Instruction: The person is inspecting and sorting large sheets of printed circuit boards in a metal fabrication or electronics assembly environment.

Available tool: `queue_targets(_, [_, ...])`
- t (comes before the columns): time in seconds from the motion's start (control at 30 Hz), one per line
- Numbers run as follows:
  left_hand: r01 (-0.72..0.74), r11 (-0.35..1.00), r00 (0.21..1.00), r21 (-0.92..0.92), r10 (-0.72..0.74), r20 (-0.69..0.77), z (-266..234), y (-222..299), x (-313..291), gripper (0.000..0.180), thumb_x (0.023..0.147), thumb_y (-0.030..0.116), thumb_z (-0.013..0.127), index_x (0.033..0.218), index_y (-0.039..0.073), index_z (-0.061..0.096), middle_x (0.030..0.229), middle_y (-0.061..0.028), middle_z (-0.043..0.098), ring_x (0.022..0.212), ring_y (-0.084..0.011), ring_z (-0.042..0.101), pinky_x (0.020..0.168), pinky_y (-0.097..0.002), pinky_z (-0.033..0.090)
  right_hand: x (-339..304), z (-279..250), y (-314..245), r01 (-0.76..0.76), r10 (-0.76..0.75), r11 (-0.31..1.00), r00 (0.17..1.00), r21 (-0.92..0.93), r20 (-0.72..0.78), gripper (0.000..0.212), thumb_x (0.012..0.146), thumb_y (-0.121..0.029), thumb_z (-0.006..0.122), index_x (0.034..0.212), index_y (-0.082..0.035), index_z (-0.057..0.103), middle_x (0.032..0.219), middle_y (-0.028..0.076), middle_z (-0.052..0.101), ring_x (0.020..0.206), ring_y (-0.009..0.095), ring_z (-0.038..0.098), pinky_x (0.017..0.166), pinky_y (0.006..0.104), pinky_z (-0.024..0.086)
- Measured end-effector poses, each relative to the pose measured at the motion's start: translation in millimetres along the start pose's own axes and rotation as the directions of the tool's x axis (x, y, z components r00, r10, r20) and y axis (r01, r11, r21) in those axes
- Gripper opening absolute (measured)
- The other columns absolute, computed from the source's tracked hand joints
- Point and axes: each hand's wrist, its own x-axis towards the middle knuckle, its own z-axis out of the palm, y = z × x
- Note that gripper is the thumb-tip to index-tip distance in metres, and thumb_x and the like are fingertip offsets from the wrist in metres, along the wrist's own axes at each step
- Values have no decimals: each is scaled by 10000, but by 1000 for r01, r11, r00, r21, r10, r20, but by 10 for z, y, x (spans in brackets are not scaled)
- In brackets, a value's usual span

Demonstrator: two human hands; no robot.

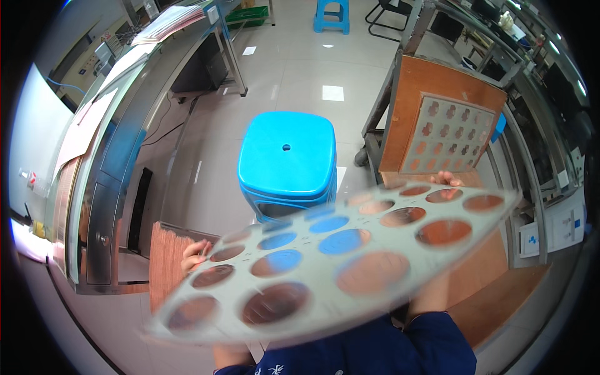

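A large, thin, pale grey-green panel (315,253) with rows of round, copper-coloured, shiny areas is held up before me, tilted and blurred by motion. Several of the rounds show blue. My left hand (195,255) grips the panel's left edge, fingers curled over it. At the far right edge, my right hand (447,179) has its fingertips closed on the rim; the rest of that hand is behind the panel. To the right, a similar panel (447,134) with copper-coloured shapes leans on a brown board (395,134).
A blue plastic stool (286,172) stands just beyond the panel. On the left runs a glass-topped metal bench (119,144) bearing papers (169,25). The metal rack (375,112) stands right, above a brown wooden ledge (478,275). Another blue stool (331,17) is farther off.
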Motion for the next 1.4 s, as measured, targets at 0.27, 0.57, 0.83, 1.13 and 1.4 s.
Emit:
queue_targets(0.27, [623,555,617,-551,-782,-89,433,410,103,256,884,12,540,1128,68,489,1168,-111,568,1027,-152,563,891,-293,489,-595,341,171,-177,240,963,904,202,-353,247,952,-242,448,1116,-69,512,1219,107,517,1097,215,518,946,392,428])
queue_targets(0.57, [460,191,524,-867,-847,92,547,395,55,449,913,40,478,1341,124,370,1293,-105,472,1132,-185,507,913,-345,495,-632,392,275,-220,318,935,867,278,-385,289,955,-271,433,1145,-64,499,1237,113,506,1112,222,510,955,392,422])
queue_targets(0.83, [598,-35,443,-801,-819,366,481,341,23,418,955,139,410,1333,-12,315,1302,-148,454,1170,-233,478,982,-376,405,-571,290,382,-200,336,906,876,373,-345,326,957,-297,420,1171,-60,487,1253,119,496,1127,228,503,963,392,417])
queue_targets(1.13, [448,-31,490,-894,-827,274,868,209,141,406,950,133,430,1339,54,346,1272,-99,496,1148,-213,496,983,-395,416,-435,1364,367,-255,452,821,837,511,-309,628,950,-508,266,1341,-22,326,1339,113,420,1206,244,439,1021,396,353])
queue_targets(1.4, [627,215,627,-749,-710,321,1478,607,399,456,929,134,500,1347,78,327,1254,-84,496,1099,-185,516,935,-368,437,-577,1088,360,-345,485,874,670,343,-562,389,932,-205,494,1272,-34,414,1213,77,522,1082,200,536,920,364,444])
